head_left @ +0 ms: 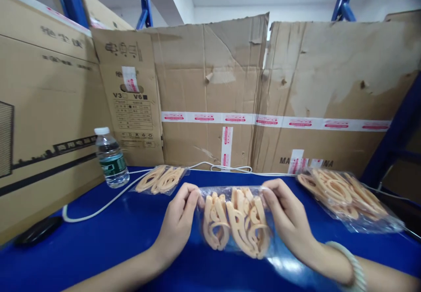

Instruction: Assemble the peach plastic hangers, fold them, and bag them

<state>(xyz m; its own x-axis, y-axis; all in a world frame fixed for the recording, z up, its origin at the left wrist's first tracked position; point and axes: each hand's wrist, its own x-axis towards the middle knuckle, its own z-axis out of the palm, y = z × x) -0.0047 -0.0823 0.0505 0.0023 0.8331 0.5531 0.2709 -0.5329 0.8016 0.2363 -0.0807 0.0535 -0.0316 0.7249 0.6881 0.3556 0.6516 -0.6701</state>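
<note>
A clear plastic bag [234, 222] of light wooden-looking curved pieces hangs upright between my hands, over the blue table. My left hand [180, 213] pinches its upper left corner between thumb and fingers. At the upper right corner, my right hand [287, 211] pinches the plastic the same way, and a pale beaded bracelet circles that wrist. The pieces inside stand in two groups side by side. Another flat bag of similar pieces [161, 179] lies behind my left hand. To the right of my right hand rests a pile of filled bags [344, 193].
A water bottle [112, 158] with a white cap stands at the left beside a large carton [49, 99]. A white cable [98, 211] runs along the table [131, 243]. Near the left edge lies a black object [38, 230]. Tall cardboard sheets [210, 90] line the back, below blue metal posts.
</note>
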